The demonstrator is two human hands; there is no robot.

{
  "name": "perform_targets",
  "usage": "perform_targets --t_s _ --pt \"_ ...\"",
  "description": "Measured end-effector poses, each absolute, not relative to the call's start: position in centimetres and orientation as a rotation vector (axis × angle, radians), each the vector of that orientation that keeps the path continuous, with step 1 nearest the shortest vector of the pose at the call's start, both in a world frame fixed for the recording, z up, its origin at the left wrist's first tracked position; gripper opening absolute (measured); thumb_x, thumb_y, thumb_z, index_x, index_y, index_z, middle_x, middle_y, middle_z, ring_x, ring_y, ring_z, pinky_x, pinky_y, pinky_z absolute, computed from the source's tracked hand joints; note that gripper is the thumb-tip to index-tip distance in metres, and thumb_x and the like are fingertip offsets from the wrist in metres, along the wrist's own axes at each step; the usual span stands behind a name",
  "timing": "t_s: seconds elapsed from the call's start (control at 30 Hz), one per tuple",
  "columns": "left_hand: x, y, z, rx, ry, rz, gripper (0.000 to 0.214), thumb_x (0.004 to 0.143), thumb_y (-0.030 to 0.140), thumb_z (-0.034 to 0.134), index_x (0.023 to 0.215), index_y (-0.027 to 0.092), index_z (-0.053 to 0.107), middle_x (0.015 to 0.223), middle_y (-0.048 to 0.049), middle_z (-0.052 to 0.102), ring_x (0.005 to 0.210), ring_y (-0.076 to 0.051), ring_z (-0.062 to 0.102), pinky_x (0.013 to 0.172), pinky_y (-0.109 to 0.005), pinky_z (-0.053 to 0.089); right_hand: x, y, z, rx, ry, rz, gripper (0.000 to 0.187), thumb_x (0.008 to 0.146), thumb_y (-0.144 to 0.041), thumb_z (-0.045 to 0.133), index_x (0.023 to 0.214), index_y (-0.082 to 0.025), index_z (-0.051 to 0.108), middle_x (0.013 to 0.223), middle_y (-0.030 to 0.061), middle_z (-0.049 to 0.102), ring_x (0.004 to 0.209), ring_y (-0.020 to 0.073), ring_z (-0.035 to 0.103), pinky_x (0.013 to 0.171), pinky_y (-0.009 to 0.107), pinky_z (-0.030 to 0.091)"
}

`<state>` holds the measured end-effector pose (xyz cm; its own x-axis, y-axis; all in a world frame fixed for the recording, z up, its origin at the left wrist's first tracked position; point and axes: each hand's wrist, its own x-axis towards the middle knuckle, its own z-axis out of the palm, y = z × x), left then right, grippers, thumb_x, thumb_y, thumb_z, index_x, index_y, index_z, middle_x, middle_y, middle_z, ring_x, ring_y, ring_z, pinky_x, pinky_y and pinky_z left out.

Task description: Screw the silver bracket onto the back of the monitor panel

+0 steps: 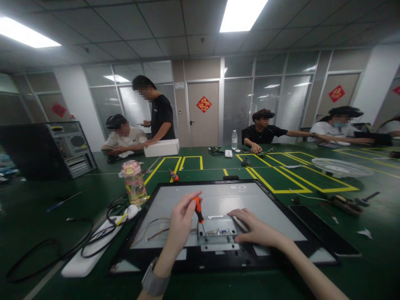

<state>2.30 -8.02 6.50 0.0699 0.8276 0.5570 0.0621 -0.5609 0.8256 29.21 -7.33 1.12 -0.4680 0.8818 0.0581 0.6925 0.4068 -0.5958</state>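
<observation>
A monitor panel [268, 208] lies face down on the green table, its grey back up inside a black frame. A small metal board cover [218, 236] sits near its front edge. My left hand [181, 223] is closed around an orange-handled screwdriver [198, 209], whose tip points down at the cover's left side. My right hand [254, 228] rests flat on the cover's right side, fingers spread. Thin wires [150, 233] run across the panel to the left of the cover.
A pink-lidded bottle [134, 182], black cables [93, 241] and a white foam strip [87, 254] lie at left. A computer case [62, 150] stands far left. A black strip [321, 229], tools [346, 204] and a fan grille [339, 166] lie right. Several people sit or stand at the far side.
</observation>
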Motion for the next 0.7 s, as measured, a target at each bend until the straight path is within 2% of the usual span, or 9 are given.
perform_targets --t_s 0.1,0.23,0.37,0.43,0.53,0.6,0.7 --pt "2.34 -8.06 6.56 1.737 0.935 1.566 0.027 0.082 0.033 0.059 0.098 0.016 0.071 0.084 -0.0045 0.06 0.079 -0.017 0.061 0.076 -0.029 0.047 29.26 -7.31 1.03 -1.357 -2.304 0.721 0.072 0.069 -0.047 0.073 0.133 -0.023 0.048 0.136 0.0076 0.048 0.126 0.0305 0.037 0.109 0.041 0.03" --pt "2.35 -8.07 6.56 1.686 0.875 1.533 0.032 0.088 0.035 0.049 0.103 0.016 0.07 0.101 -0.0085 0.063 0.092 -0.02 0.062 0.085 -0.032 0.046 29.2 -7.29 1.15 -1.374 -2.306 0.72 0.072 0.07 -0.048 0.073 0.133 -0.025 0.048 0.137 0.0075 0.048 0.127 0.0318 0.037 0.11 0.044 0.028" --pt "2.34 -7.96 6.3 1.711 0.885 1.543 0.025 0.083 0.033 0.059 0.097 0.017 0.071 0.084 -0.004 0.058 0.081 -0.018 0.061 0.077 -0.03 0.048 29.08 -7.29 1.35 -1.379 -2.31 0.719 0.072 0.069 -0.047 0.073 0.133 -0.022 0.049 0.136 0.0085 0.048 0.127 0.0316 0.037 0.11 0.043 0.028" --pt "2.25 -7.89 6.23 1.72 0.938 1.586 0.022 0.08 0.033 0.062 0.092 0.017 0.072 0.083 -0.0033 0.054 0.078 -0.017 0.06 0.074 -0.029 0.048 29.05 -7.34 1.41 -1.385 -2.306 0.727 0.073 0.069 -0.046 0.074 0.133 -0.022 0.049 0.137 0.009 0.048 0.127 0.0313 0.036 0.11 0.043 0.027" --pt "2.1 -7.9 6.36 1.698 0.912 1.576 0.029 0.088 0.034 0.051 0.097 0.017 0.072 0.1 -0.0077 0.059 0.091 -0.02 0.061 0.084 -0.031 0.046 29.04 -7.38 1.44 -1.398 -2.303 0.739 0.073 0.069 -0.046 0.074 0.133 -0.021 0.049 0.138 0.0092 0.048 0.129 0.0309 0.035 0.112 0.043 0.023" --pt "2.12 -7.99 6.48 1.669 0.862 1.532 0.033 0.09 0.034 0.046 0.103 0.016 0.07 0.103 -0.009 0.062 0.094 -0.02 0.062 0.086 -0.032 0.046 29.05 -7.36 1.38 -1.407 -2.301 0.74 0.073 0.069 -0.046 0.074 0.133 -0.022 0.048 0.138 0.0091 0.047 0.13 0.0309 0.034 0.113 0.044 0.021" --pt "2.35 -8.1 6.47 1.693 0.876 1.539 0.028 0.087 0.032 0.052 0.101 0.016 0.069 0.09 -0.0069 0.064 0.087 -0.019 0.062 0.08 -0.03 0.048 29.11 -7.29 1.23 -1.394 -2.299 0.736 0.073 0.069 -0.047 0.074 0.133 -0.022 0.049 0.138 0.0091 0.047 0.129 0.0311 0.034 0.112 0.044 0.023"
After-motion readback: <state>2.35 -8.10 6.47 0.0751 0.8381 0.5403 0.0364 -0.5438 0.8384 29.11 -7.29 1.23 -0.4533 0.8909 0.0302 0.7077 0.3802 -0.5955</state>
